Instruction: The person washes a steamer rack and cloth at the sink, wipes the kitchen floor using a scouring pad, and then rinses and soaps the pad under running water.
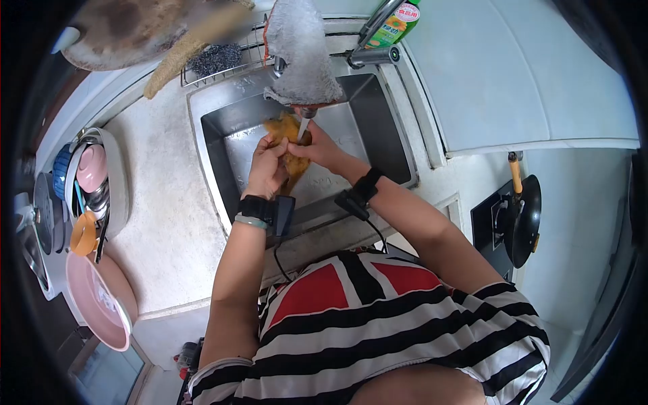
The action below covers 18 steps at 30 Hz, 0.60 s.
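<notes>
Over the sink (216, 182), my left hand (268, 165) pinches a wet, yellow-brown cloth (295, 167). My right hand (321, 147) grips the same cloth from the other side, its fingertips close to those of my left hand. A thin stream of water (303, 127) runs down onto the cloth between the hands. Part of the cloth is bunched up above the fingers, and its lower end hangs toward the sink floor. The fingers cover its middle.
A whitish cloth with a red edge (302, 57) hangs in front of the tap. Behind the sink stand a green bottle (395, 27) and a wire rack holding a dark scourer (214, 61). Bowls (92, 167) and a pink basin (94, 297) are left; a wok (525, 223) sits right.
</notes>
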Available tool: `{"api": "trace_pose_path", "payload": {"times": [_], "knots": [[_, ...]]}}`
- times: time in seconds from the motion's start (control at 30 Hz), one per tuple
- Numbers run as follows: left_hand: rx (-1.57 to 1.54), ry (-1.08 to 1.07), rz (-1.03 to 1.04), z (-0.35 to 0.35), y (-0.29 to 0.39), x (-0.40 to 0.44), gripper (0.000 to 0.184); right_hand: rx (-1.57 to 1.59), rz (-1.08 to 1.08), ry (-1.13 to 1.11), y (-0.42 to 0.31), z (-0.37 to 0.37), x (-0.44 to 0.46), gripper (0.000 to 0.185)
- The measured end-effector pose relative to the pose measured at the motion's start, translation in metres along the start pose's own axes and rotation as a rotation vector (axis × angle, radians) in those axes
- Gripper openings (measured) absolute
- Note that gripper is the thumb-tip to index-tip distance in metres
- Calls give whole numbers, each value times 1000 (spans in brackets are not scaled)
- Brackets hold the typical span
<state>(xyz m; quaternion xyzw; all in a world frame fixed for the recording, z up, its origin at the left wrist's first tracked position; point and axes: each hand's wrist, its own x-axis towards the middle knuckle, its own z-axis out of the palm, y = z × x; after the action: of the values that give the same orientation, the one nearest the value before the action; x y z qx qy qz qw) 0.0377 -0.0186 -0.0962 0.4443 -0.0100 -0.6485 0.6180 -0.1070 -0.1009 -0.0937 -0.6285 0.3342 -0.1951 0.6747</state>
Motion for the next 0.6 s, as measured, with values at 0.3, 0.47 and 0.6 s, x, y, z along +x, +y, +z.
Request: {"api": "trace_pose_path", "payload": {"times": [0.3,0.47,0.6], "knots": [[165,19,222,2,31,-22,42,-560,26,22,-40,-9,7,37],[-49,150,278,-4,25,-17,52,-769,-203,306,-63,1,-6,41],[-12,314,298,-32,10,-15,42,-1081,-349,459,-76,-6,-5,44]]}}
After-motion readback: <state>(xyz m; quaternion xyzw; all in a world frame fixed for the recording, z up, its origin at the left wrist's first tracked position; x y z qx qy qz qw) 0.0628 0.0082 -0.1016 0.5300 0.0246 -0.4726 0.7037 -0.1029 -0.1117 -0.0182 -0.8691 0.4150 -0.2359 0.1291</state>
